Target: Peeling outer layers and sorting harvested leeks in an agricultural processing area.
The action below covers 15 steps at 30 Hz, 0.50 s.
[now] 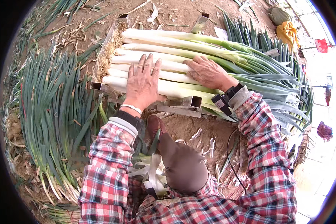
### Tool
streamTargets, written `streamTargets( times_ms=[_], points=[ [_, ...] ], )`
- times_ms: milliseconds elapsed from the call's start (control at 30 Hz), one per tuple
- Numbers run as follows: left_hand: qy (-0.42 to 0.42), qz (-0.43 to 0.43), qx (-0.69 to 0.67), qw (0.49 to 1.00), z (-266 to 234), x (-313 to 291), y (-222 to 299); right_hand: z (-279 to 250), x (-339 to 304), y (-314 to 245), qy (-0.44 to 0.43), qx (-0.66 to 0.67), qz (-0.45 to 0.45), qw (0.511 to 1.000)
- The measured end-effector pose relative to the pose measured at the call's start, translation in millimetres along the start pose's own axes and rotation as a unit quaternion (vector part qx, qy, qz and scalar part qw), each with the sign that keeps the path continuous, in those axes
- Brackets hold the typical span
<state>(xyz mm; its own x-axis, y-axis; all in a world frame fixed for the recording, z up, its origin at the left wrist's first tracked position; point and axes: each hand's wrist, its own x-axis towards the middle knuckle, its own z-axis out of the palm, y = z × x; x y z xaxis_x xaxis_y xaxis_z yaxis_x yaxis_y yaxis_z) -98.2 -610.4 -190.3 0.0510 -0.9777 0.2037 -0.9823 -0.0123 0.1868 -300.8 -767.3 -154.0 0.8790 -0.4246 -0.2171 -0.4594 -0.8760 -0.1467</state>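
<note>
Several large leeks lie side by side on a low metal frame, roots to the left and green tops to the right. My left hand rests flat on the white stalks near the root end, fingers stretched out and pointing away from me. Farther right, my right hand lies on the stalks where white turns to green, its fingers pointing left and slightly bent, pressing from above. Neither hand is wrapped round a stalk. The tangled roots sit against the frame's left end plate.
A big heap of green leeks covers the ground at left. More green tops lie beyond the frame. A yellow cloth and a red item are at far right. My knee and a dark cable are close in front.
</note>
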Motion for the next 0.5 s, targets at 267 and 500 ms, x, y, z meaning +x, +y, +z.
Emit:
streamTargets(
  times_ms=[267, 500],
  points=[
    [-0.076, -0.021, -0.034, 0.996, 8, -6, -12, -3, -68, -10, 0.035, -0.047, 0.03, 0.998],
    [-0.104, -0.037, -0.011, 0.994, 18, -14, -6, 11, -53, 11, -0.023, -0.002, 0.108, 0.994]
  ],
)
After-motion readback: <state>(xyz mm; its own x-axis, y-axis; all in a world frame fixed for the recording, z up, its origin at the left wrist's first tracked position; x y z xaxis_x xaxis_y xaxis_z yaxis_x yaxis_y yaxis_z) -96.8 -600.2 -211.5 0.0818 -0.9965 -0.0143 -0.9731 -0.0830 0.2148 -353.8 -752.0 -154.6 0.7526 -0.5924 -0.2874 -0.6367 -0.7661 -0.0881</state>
